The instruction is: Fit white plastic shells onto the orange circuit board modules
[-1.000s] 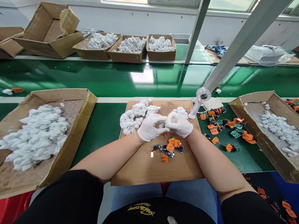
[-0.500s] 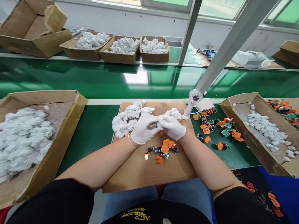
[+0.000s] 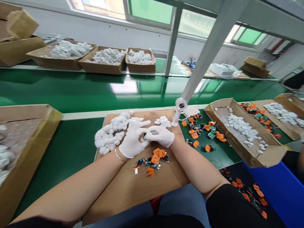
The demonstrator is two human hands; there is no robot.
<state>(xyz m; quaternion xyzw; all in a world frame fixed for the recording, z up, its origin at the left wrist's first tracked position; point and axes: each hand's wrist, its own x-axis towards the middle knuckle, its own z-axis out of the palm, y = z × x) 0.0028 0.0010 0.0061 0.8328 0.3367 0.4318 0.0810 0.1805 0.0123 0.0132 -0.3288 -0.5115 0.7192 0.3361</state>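
My left hand [image 3: 133, 142], in a white glove, has its index finger stretched out while its thumb and other fingers curl around a small dark green part [image 3: 143, 136]. The fingertips of my right hand [image 3: 161, 136], gloved too, are pinched at that same part. Most of it is hidden by the gloves, so its exact kind does not show. Just below lie several orange plastic pieces [image 3: 155, 156] with small circuit boards [image 3: 152, 164] on the cardboard sheet [image 3: 133, 193]. White rounded pieces [image 3: 110, 133] are heaped left of my hands, and a smaller white pile [image 3: 163, 121] lies behind them.
A small clear-headed fan [image 3: 180, 104] stands at the sheet's back right. Orange-and-green assemblies [image 3: 201, 128] lie on the green table beyond. Cardboard boxes with white pieces flank me, left [image 3: 44, 139] and right [image 3: 268, 158]. A slanted metal post [image 3: 201, 63] rises behind.
The view has turned to the right, so the scene sits further left. My left hand has opened its index finger outward, and the small green part now shows between my hands.
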